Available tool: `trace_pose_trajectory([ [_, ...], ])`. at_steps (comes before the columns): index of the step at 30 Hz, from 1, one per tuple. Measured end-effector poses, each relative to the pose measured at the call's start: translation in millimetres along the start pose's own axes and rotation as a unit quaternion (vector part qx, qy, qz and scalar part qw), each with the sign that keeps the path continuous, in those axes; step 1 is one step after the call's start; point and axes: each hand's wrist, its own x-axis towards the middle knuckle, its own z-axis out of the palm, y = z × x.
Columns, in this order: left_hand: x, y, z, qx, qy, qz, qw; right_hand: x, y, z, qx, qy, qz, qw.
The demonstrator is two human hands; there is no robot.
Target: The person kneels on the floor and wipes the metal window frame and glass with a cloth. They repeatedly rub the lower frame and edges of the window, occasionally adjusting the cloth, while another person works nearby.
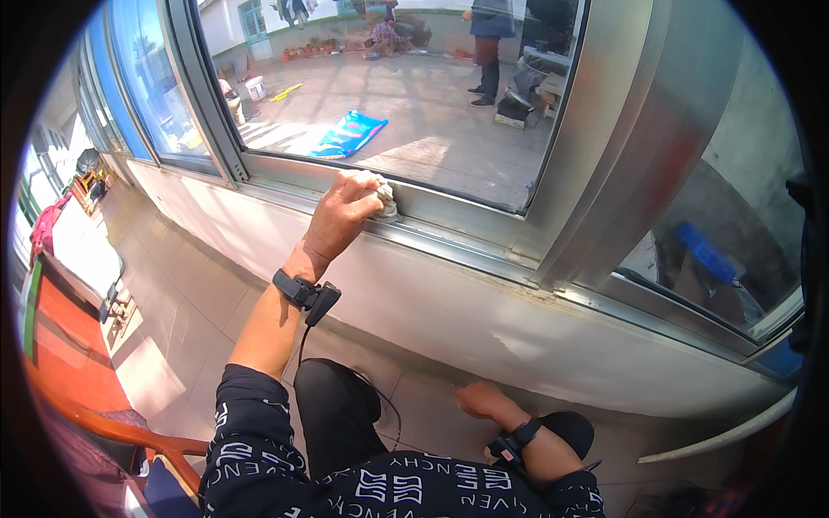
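Observation:
My left hand (340,213) grips a crumpled pale cloth (386,202) against the lower part of an aluminium window frame (447,212). The cloth touches the frame just above the metal sill track (453,246). Behind it stands the glass pane (427,129) of the sliding window. My right hand (482,399) hangs low by my right knee, apart from the white wall (440,298) under the window. Its fingers look curled, but their tips are hidden. Each wrist wears a dark strap with a small device, and a cable runs from the left one (304,294).
An orange wooden chair arm (123,435) curves close on my left. A pale curved strip (719,430) juts in at the right. Through the glass a yard holds a blue bag (350,135), a white bucket (256,88), a standing person (490,52) and a crouching person (387,35).

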Motion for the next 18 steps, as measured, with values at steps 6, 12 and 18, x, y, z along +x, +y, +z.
trace_pose_trajectory([
  [6, -46.0, -86.4, -10.5, 0.025, 0.087, -0.127, 0.988, 3.8, -4.2, 3.9, 0.033, -0.01, 0.005, 0.999],
  [12, -70.3, -163.2, -25.8, 0.18, 0.141, -0.229, 0.946, 2.1, -7.4, 2.3, 0.043, 0.005, -0.001, 0.999],
  [18, -71.7, -192.2, -15.9, 0.221, 0.178, -0.426, 0.859, 4.2, -9.2, 0.6, 0.031, -0.037, 0.017, 0.999],
])
